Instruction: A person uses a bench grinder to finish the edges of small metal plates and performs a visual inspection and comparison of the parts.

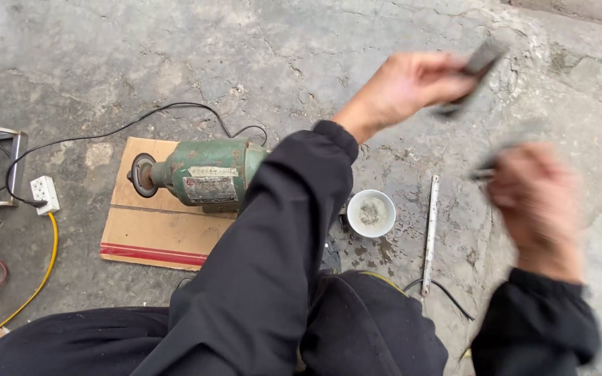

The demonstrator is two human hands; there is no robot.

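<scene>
Black sleeve [266,264] crosses green motor [207,170] bearing pale rectangular labels [212,188]

The person wears a black long-sleeved top; its loose, creased sleeves end in plain cuffs at both wrists. The left hand [402,87] and right hand [534,202] are bare. Black trousers cover the legs below the sleeves

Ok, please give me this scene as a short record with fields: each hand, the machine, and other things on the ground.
left hand: raised, holds a dark flat piece, blurred
right hand: raised, grips a grey thing, too blurred to name
machine: green bench grinder on cardboard sheet
bowl: white bowl, grey residue inside
bar: thin metal bar on concrete ground
power: white socket block, yellow cable
</scene>
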